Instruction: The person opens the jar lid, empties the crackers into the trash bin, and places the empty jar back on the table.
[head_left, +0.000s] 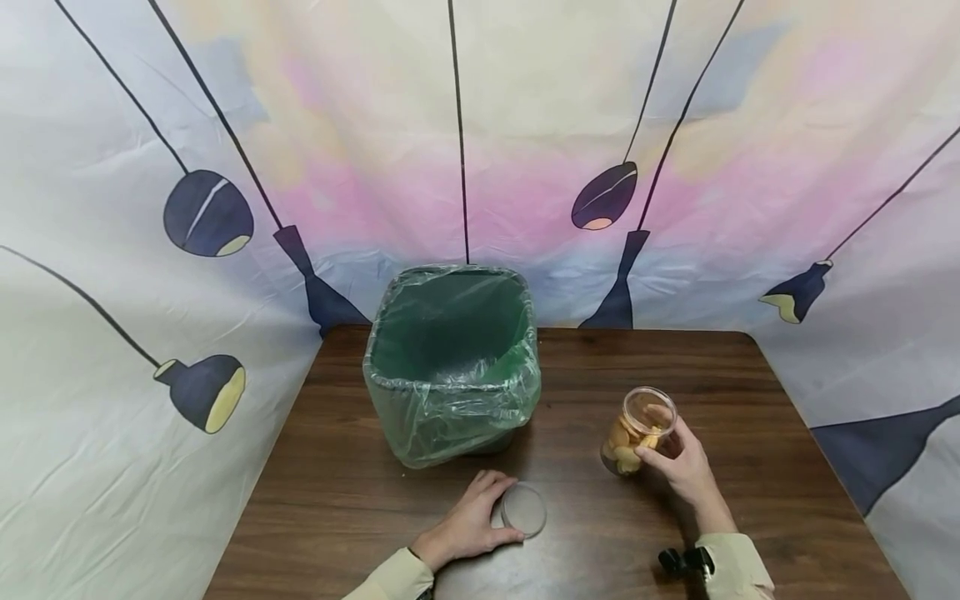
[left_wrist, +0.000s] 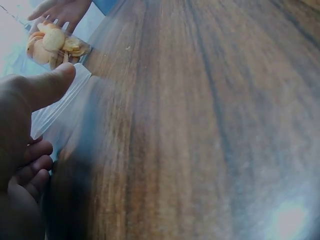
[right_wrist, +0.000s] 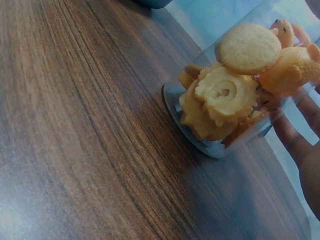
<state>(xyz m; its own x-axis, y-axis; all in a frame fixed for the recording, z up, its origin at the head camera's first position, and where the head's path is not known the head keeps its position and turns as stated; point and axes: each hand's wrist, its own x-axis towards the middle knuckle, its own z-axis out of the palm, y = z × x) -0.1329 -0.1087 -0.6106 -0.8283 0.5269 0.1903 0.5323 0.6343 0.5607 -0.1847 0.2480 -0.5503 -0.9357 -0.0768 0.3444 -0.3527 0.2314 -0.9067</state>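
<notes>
My left hand holds a clear round lid by its edge, low over the table, thumb on the near side and fingers on the far side. In the left wrist view the lid stands tilted between thumb and fingers. To the right, my right hand grips a clear plastic jar from its right side, with the thumb in front. The jar's round mouth is uncovered. Several golden cookies fill its lower part, one of them flower-edged with a ring pattern. Its base sits at the tabletop in the right wrist view.
A green bin lined with a clear plastic bag stands at the back left of the brown wooden table. Behind and beside the table hangs a cloth printed with lamps. A dark strap circles the right wrist.
</notes>
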